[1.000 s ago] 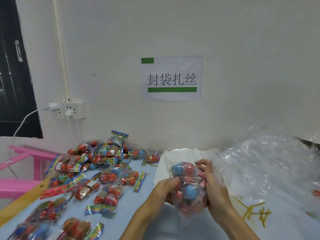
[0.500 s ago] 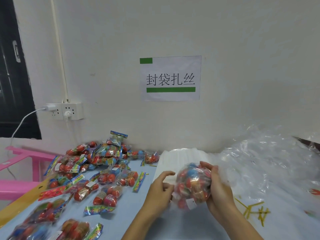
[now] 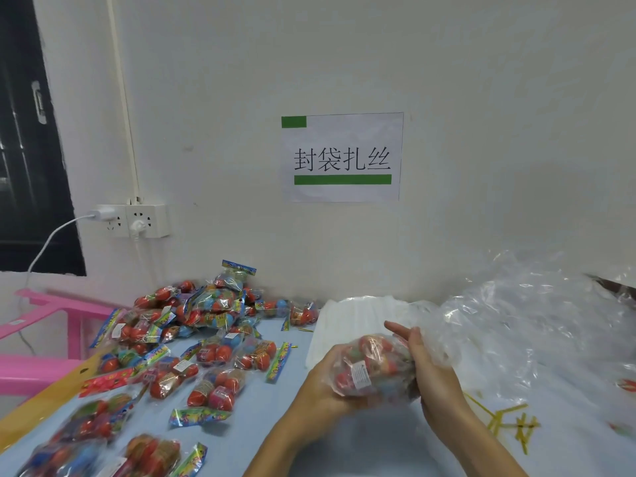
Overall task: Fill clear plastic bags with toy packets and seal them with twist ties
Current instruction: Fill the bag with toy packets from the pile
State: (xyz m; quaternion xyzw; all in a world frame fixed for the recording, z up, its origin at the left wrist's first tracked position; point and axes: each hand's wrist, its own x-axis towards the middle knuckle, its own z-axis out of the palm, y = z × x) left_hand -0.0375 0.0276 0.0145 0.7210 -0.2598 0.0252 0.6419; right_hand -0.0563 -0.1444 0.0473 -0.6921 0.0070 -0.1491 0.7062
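1. Two hands hold one filled bag (image 3: 373,370) above the table (image 3: 275,425), near its front middle; red and blue toys show through the plastic.
2. Left hand (image 3: 321,387) cups the bag from below, fingers curled under it.
3. Right hand (image 3: 430,370) presses its right side, fingers straight and close together.
4. Yellow ties (image 3: 506,421) lie just right of the right wrist.
5. Loose plastic (image 3: 533,325) is heaped behind.
6. Toy packets (image 3: 206,339) are strewn on the left.
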